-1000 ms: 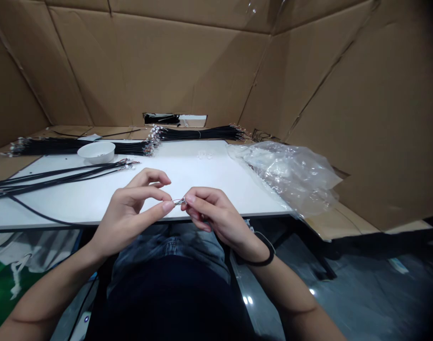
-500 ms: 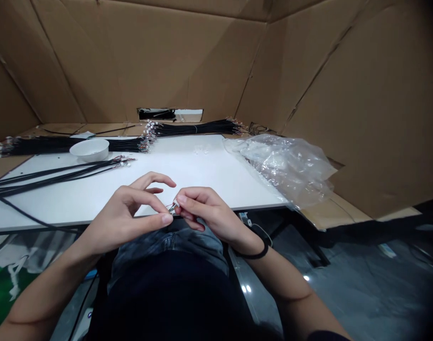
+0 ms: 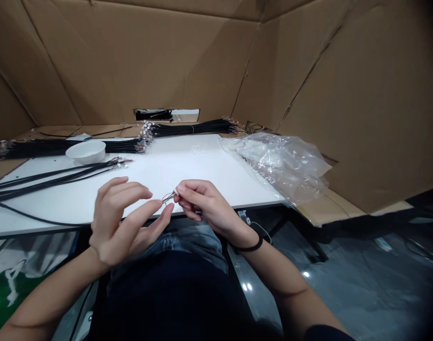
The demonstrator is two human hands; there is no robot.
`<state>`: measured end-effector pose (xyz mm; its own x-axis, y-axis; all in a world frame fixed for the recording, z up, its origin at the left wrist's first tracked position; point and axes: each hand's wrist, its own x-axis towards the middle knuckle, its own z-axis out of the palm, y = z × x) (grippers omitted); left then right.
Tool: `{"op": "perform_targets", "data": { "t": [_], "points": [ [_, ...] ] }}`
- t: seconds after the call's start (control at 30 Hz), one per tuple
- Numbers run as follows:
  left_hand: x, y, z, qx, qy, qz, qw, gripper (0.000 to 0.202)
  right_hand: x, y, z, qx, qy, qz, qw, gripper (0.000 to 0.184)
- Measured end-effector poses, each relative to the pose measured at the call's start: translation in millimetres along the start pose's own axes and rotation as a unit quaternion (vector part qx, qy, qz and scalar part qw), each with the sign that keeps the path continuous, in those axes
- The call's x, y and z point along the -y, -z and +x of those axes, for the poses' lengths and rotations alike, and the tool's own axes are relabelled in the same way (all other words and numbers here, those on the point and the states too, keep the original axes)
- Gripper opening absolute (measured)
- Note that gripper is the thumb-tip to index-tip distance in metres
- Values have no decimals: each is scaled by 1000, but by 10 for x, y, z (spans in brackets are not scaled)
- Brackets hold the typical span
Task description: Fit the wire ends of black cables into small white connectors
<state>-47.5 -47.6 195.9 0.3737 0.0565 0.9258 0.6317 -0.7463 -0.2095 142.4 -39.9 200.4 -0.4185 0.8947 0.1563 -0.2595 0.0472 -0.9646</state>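
The right hand (image 3: 206,204) has a small white plug (image 3: 175,192) pinched between thumb and index finger, basically no gap there, held up near the front edge of the white table (image 3: 202,173). The left hand (image 3: 121,220) is way looser: thumb and index parted, other fingers spread, index tip right by the thin wires (image 3: 167,197). Can't tell if it's actually touching them.

What could go wrong? Wires that skinny would probably bend or cross if the left fingers knock them sideways, and a hard tug might pull one out of the plug. The plug's tiny too, so if that pinch slackens it could slip away.

Looks-wise, the plug is a little pale block, mostly covered by the right fingertips. The wires splay out to the left of the grip, one reddish, others dark or pale. Where they run past the left hand is hidden. Farther off, a white bowl (image 3: 85,153) and black cables (image 3: 35,148) sit left of the grip, with a crumpled clear bag (image 3: 285,166) to its right.
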Motion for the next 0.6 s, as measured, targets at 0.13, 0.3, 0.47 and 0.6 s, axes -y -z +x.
{"op": "perform_targets", "data": {
  "t": [0.13,0.3,0.47,0.6],
  "points": [
    [21,-16,10,-50,-58,82,994,35,-4,5,4,-1,8,2,1000,32],
    [-1,-18,-4,-29,-46,95,994,37,0,12,8,-4,9,3,1000,31],
    [-23,-37,14,2,72,-1,997,29,6,7,-2,-4,8,9,1000,30],
    [-28,-23,68,38,177,-107,978,20,13,5,-11,1,10,18,1000,30]
  ]
}}
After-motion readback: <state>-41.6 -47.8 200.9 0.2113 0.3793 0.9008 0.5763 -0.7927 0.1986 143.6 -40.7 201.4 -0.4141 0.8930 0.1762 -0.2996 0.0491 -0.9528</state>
